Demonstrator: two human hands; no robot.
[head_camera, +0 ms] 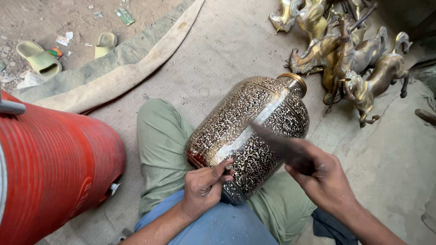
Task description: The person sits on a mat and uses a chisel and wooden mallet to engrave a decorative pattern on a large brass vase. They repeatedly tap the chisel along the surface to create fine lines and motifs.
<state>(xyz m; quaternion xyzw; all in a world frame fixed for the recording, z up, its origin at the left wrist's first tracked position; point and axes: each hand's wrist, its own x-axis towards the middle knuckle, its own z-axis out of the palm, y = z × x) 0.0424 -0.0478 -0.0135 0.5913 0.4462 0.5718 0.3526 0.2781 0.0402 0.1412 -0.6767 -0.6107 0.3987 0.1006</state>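
Brass, finely engraved in a dense scroll pattern, the vase [249, 131] lies tilted across the person's lap at the centre of the frame, its gold-rimmed neck pointing to the upper right. It looks rigid, heavy and smooth, so it is likely to roll; the legs cradle it. The left hand [205, 187] pinches a small chisel [227, 169] against its lower body. The right hand [324, 179] grips a dark, motion-blurred hammer [279, 144] above it. Brass horse figures [349, 54] stand at the upper right.
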